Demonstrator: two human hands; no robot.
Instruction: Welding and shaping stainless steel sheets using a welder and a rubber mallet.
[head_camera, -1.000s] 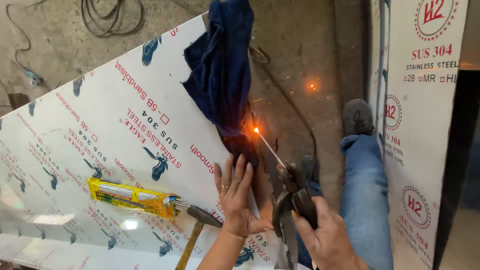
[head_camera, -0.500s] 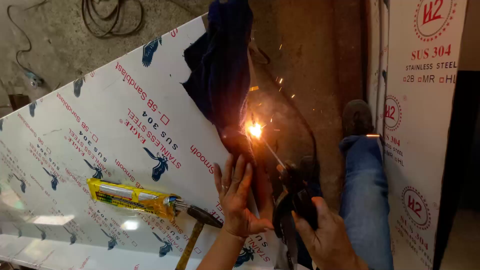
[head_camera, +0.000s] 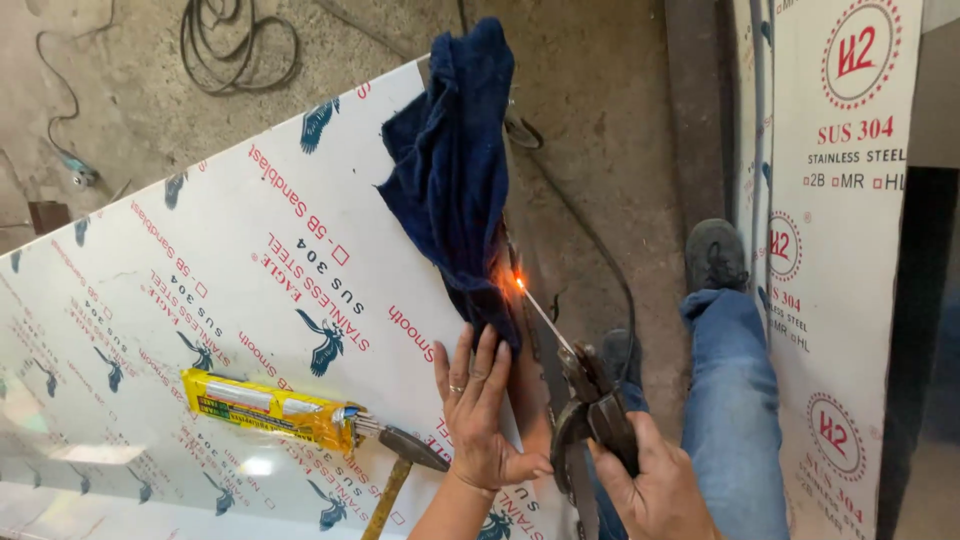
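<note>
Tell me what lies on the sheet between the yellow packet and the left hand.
In the head view, a hammer lies between the yellow packet and the left hand, its dark head beside the packet's end, on the film-covered steel sheet.

Both forearms are bare, with no sleeves seen. A thin ring is worn on a finger of the left hand (head_camera: 482, 415). No glove is worn on the right hand (head_camera: 655, 490). Faded blue jeans (head_camera: 735, 410) and a dark grey, dusty shoe (head_camera: 714, 255) are worn.
</note>
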